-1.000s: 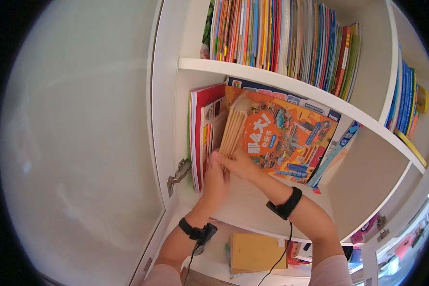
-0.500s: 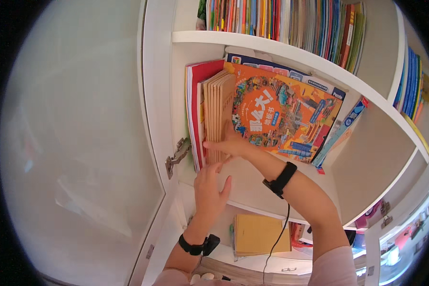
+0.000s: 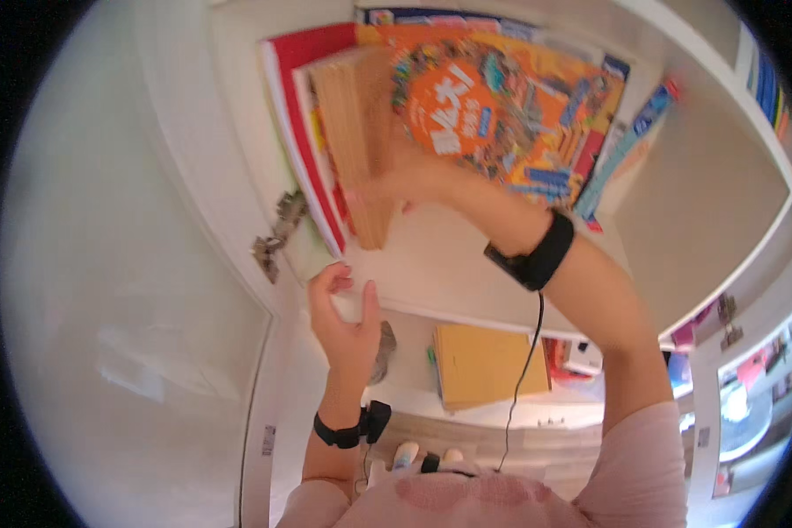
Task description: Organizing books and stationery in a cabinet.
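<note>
A row of tan kraft-paper booklets [image 3: 348, 114] stands upright on the shelf, beside a red-and-white folder or large book [image 3: 295, 132]. My right hand [image 3: 392, 185] is closed round the lower part of the booklets, its thumb on their spines; its fingers are blurred and partly hidden. Below the shelf's front edge, my left hand [image 3: 343, 321] is open, thumb apart from loosely bent fingers, holding nothing. Behind the booklets leans a large orange picture-book box [image 3: 537, 114], covering most of a dark blue box.
A cabinet door [image 3: 132, 290] with metal hinges [image 3: 277, 233] stands open at the left. A slim blue package [image 3: 629, 145] leans at the shelf's right. Yellow-brown envelopes [image 3: 493, 365] lie on the lower shelf. A cable [image 3: 524, 378] hangs from my right wristband.
The view has shifted, with the shelf now higher and the upper book row out of sight. My left hand has drawn away from the booklets and my right hand.
</note>
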`<state>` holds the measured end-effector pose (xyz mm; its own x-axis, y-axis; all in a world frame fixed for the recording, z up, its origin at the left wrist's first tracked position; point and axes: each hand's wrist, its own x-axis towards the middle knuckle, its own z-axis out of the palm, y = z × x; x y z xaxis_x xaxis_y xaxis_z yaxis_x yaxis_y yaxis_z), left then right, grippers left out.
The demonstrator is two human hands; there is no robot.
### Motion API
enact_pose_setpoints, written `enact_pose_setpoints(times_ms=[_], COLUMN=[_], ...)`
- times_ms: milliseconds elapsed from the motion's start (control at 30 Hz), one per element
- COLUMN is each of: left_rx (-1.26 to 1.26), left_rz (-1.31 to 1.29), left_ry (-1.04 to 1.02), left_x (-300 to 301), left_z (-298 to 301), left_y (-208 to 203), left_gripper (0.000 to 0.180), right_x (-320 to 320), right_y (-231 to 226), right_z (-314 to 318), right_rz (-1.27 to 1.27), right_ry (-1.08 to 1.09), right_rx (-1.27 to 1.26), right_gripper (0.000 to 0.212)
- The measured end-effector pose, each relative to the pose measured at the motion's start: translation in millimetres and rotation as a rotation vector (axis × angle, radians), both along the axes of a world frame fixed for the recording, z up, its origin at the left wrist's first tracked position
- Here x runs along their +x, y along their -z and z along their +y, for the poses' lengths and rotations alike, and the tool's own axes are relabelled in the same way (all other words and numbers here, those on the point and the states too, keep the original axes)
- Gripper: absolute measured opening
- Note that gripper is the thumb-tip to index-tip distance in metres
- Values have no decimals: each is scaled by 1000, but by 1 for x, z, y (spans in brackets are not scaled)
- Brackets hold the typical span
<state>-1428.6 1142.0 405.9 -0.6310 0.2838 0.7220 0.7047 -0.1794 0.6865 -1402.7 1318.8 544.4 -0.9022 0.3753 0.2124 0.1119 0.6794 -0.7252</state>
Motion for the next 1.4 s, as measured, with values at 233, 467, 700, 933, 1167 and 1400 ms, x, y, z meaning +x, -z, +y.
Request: enact_pose_setpoints(times_ms=[233,467,700,933,1167,1400], left_rx=[-272,-841,-894,-912,-961,-905], left_rz=[491,645,796,839,565,803], left_ry=[668,613,522,582,786,563], left_x=[83,149,162,153,136,119], left_z=[-1,58,69,80,91,86], left_y=[88,214,223,208,157,124], left_gripper=[48,76,78,62,39,33], right_x=[241,356,383,371,358,351], right_y=[-79,161,393,342,368,407], right_z=[-92,-52,-28,2,7,0], right_rz=[-43,-283,188,334,631,463], right_ry=[-299,268,886,1008,848,761], right_rx=[-8,-701,-982,-1005,-1376,-1208], right_gripper=[75,40,46,34,44,58])
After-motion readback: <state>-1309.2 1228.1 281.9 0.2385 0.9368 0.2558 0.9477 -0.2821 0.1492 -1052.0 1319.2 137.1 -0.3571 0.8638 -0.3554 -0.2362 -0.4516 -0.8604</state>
